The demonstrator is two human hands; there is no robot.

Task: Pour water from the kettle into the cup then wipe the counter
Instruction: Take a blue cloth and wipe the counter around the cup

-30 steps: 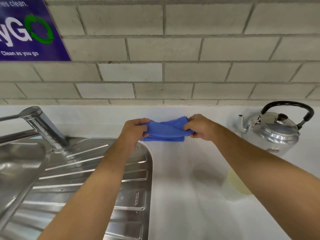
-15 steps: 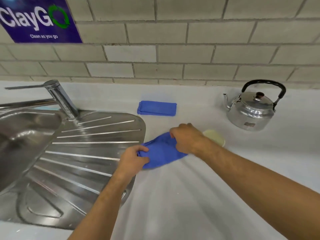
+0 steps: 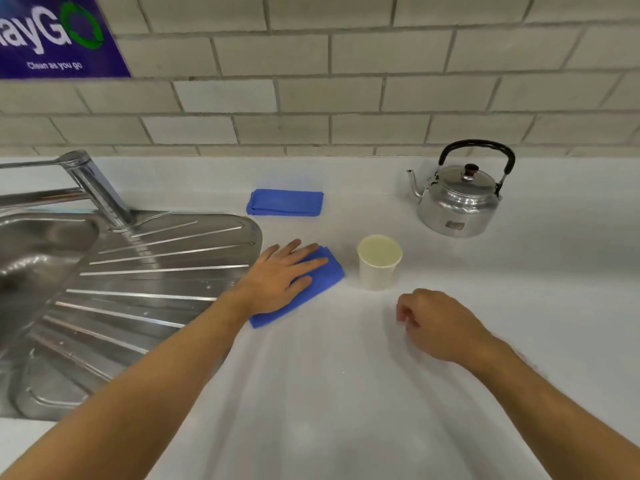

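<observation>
Pressing blue cloth [image 3: 313, 289] flat-palmed, left hand [image 3: 277, 277] beside cup [image 3: 378, 263], right hand [image 3: 438, 323] loosely curled, empty grip.

A shiny round metal kettle [image 3: 456, 201] with an arched black handle stands upright at the back of the white bench [image 3: 346, 393]. Nearer, an upright pale paper cup [image 3: 378, 263] stands just beside a folded blue cloth [image 3: 320, 284] lying flat.

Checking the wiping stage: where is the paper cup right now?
In the head view the paper cup stands upright on the white counter, just right of the cloth under the left hand.
</observation>
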